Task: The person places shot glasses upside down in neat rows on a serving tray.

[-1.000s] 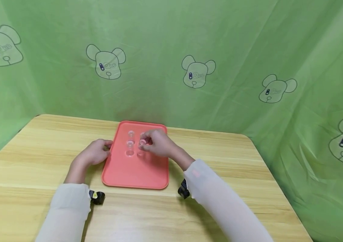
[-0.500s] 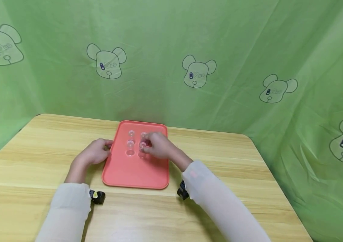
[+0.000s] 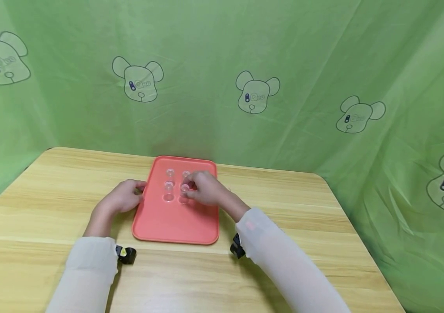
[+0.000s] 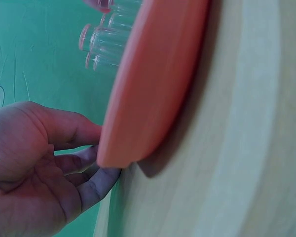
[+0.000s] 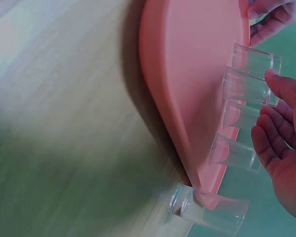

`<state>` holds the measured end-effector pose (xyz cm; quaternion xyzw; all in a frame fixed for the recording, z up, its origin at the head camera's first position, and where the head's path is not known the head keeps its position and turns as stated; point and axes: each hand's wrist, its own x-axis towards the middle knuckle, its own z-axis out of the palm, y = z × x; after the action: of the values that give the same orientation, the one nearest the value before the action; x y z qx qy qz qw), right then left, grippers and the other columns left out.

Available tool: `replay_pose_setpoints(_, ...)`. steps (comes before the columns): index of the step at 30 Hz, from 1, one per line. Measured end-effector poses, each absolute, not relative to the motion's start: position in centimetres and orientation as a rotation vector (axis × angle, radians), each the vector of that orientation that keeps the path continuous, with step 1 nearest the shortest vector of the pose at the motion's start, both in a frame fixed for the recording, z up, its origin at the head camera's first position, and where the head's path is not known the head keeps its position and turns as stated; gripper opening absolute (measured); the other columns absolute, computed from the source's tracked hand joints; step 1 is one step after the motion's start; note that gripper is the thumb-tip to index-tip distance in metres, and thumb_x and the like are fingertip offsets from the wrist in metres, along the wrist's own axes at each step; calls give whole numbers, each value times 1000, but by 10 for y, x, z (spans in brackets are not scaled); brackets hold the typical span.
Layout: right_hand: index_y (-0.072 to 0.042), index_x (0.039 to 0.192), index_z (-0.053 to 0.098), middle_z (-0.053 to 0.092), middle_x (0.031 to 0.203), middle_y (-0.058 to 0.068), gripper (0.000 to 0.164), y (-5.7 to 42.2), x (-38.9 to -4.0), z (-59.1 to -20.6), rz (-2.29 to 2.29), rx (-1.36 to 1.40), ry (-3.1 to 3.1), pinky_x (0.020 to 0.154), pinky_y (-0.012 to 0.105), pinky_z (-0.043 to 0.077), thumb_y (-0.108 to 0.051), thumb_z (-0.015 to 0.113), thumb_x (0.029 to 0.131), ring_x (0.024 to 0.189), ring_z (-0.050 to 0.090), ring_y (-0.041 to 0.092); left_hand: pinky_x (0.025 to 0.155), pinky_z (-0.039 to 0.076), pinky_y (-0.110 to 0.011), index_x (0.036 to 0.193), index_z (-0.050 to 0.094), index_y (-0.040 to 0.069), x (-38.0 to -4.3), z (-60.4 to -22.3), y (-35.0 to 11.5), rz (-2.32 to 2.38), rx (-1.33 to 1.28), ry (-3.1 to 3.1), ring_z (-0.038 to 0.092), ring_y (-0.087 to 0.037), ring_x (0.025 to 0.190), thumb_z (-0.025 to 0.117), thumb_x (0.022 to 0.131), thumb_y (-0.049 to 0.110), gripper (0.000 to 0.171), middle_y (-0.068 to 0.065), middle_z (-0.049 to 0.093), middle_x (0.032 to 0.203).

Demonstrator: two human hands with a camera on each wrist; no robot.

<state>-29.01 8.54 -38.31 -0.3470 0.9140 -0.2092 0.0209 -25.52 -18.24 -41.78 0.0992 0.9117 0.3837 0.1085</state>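
A pink tray (image 3: 175, 226) lies on the table, bearing several clear shot glasses, such as the front left one (image 3: 168, 193) and back left one (image 3: 170, 173). These stand upside down, thick bases up. My right hand (image 3: 206, 188) pinches the front right shot glass (image 5: 242, 86) by its upper end, thumb and fingers on either side. In the head view, the fingers partly cover that glass and the back right one (image 3: 186, 174). At the tray's left edge my left hand (image 3: 123, 195) holds the rim; the left wrist view shows its fingers (image 4: 96, 190) against the tray's side and low edge.
Another shot glass (image 5: 214, 212) stands upright on the wooden table (image 3: 284, 217) just off the tray's right side, mostly hidden behind the right arm in the head view. A green curtain (image 3: 206, 87) hangs along the table's back and right.
My right hand has come slightly down and toward me with the shot glass, then stayed nearly still. The left hand keeps its place at the tray's edge.
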Motion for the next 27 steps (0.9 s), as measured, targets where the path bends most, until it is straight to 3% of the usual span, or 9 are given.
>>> replay_pose_setpoints(8, 2, 114, 75, 71, 91, 5, 28, 97, -291, -373, -790, -1089, 2783, 76, 24, 52, -15, 77, 92, 83, 62, 15, 85, 46, -37, 148, 47, -8, -255, -417, -182, 1130, 288, 2679, 59, -28, 98, 48, 95, -1, 53, -26, 60, 138)
replay_pose_setpoints(13, -2, 118, 75, 72, 99, 6, 32, 107, -290, -365, -816, -1040, 2812, 78, 27, 52, -20, 78, 92, 86, 61, 16, 88, 47, -39, 148, 47, -8, -255, -417, -183, 1136, 286, 2675, 59, -30, 104, 49, 96, -1, 53, -26, 59, 138)
replay_pose_setpoints(19, -3, 121, 73, 72, 105, 9, 34, 120, -289, -361, -794, -1022, 2853, 81, 28, 53, -22, 77, 93, 91, 62, 17, 85, 48, -38, 147, 47, -10, -255, -417, -183, 1126, 307, 2689, 60, -29, 99, 50, 94, -3, 54, -27, 60, 136)
replay_pose_setpoints(27, 0, 122, 72, 70, 104, 13, 38, 142, -290, -363, -770, -1079, 2880, 83, 41, 55, -25, 77, 93, 94, 63, 31, 81, 48, -35, 147, 46, -10, -255, -417, -183, 1131, 310, 2677, 60, -27, 94, 49, 94, -3, 54, -27, 61, 135)
